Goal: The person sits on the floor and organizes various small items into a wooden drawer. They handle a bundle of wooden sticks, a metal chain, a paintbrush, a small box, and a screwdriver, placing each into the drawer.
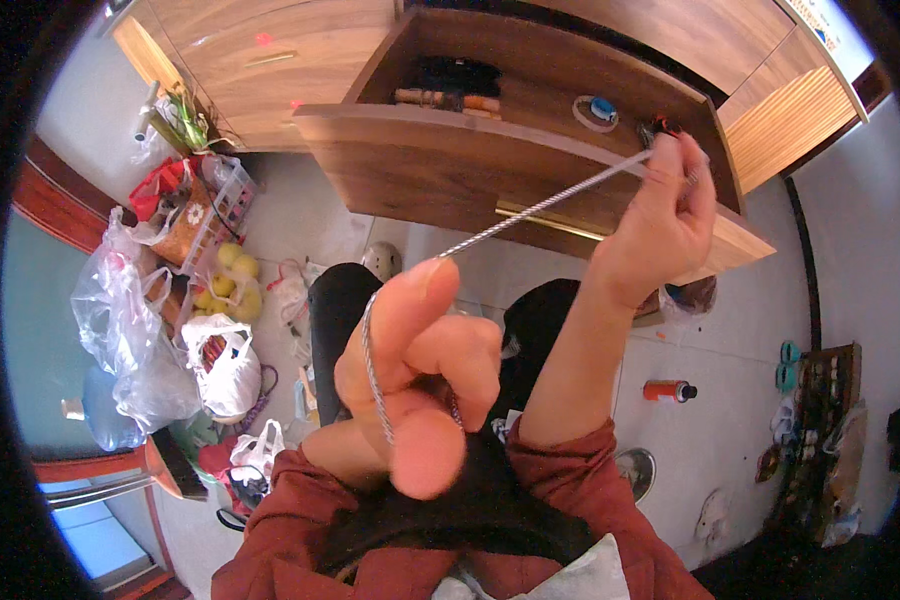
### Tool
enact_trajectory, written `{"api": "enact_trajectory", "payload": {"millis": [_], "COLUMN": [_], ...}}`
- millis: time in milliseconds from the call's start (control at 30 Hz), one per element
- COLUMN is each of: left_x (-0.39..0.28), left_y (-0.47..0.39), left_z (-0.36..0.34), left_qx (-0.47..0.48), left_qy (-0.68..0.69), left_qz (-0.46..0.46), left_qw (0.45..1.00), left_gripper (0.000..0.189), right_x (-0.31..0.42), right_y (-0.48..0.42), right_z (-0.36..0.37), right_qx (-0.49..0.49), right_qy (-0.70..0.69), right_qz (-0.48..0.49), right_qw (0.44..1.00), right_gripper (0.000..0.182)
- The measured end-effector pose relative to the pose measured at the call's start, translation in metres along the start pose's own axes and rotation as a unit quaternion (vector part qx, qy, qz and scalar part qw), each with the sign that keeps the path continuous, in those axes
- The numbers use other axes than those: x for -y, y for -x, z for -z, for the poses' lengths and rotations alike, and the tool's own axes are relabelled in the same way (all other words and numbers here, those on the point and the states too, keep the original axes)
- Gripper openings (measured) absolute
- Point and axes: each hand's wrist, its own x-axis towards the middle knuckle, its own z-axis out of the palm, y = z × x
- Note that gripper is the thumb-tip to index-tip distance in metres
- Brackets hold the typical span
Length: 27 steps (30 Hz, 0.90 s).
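A thin grey-and-white twisted cord (pixel 544 204) runs taut between my two hands. My left hand (pixel 420 360), large and near the camera, has the cord passing under its thumb and looped around the hand. Up and to the right, my right hand (pixel 664 210) pinches the cord's other stretch between thumb and fingers, above the front edge of an open wooden drawer (pixel 450 161). Inside the drawer lie a roll of tape (pixel 595 114) with a blue thing on it, and a dark bundle (pixel 457 75) beside wooden-looking rods (pixel 450 100). A small black-and-red item shows behind my right fingertips.
Plastic bags (pixel 120 300), a bag of yellow-green fruit (pixel 229 281), a white basket (pixel 221 214) and a large blue water bottle (pixel 109 409) stand at the left. A red canister (pixel 667 391) lies on the floor at right, near a metal bowl (pixel 637 474) and a shoe rack (pixel 814 435).
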Motion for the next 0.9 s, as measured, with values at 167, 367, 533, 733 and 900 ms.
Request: {"api": "enact_trajectory", "payload": {"millis": [167,367,533,733,900], "left_x": [-0.013,-0.007,0.016,0.017,0.017], "left_y": [-0.003,-0.018,0.001,-0.002,-0.001], "left_z": [0.019,0.041,0.048,0.046,0.050], "left_qx": [-0.026,-0.092,-0.078,-0.033,0.031], "left_qy": [-0.229,-0.391,-0.423,-0.449,-0.480], "left_qz": [0.000,0.151,0.238,0.232,0.213], "left_qw": [0.973,0.903,0.871,0.862,0.850], "left_gripper": [0.075,0.048,0.047,0.060,0.065], "right_x": [-0.006,-0.009,-0.003,-0.007,-0.018], "right_y": [0.008,0.030,0.056,0.054,0.053], "right_z": [0.025,0.068,0.059,0.053,0.056], "right_qx": [0.411,0.830,0.569,0.491,0.496], "right_qy": [0.345,-0.122,-0.297,-0.405,-0.413], "right_qz": [0.066,-0.168,-0.467,-0.509,-0.543], "right_qw": [0.841,0.517,0.608,0.579,0.537], "right_gripper": [0.023,0.036,0.038,0.032,0.055]}}
